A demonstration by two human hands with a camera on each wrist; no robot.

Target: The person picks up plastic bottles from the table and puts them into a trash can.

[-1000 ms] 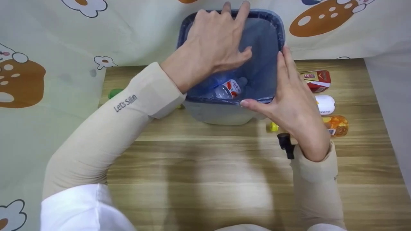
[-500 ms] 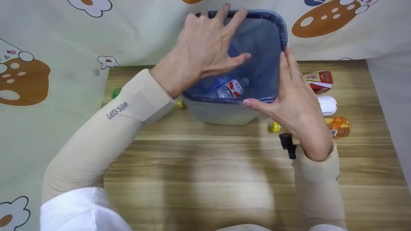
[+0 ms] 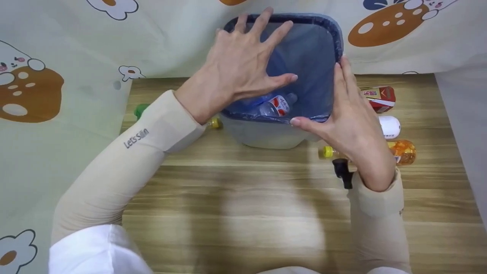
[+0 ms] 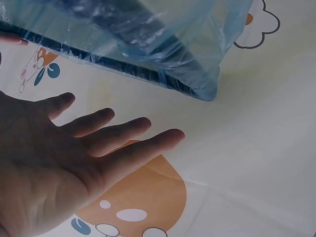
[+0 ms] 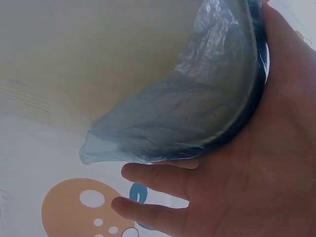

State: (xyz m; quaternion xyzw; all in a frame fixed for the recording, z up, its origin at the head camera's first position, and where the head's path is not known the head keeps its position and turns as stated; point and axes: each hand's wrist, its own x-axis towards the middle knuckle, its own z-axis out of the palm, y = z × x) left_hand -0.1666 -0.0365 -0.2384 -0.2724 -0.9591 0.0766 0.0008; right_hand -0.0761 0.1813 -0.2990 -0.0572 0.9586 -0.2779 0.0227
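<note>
One lined bin (image 3: 266, 136) is standing far-centre, a bottle (image 3: 280, 105) lying inside. Right hand (image 3: 355, 118) is bracing its near-right corner, fingers straight, apparently steadying it. Left hand (image 3: 241, 62) is spreading empty over the left side; since the earlier frame, drifting left and nearer, uncovering more far rim.

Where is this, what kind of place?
Maybe a play-like corner set up indoors, but I can't be sure. There's a cartoon cloth behind, a wood-look surface, and a bin lined with a blue bag.
</note>
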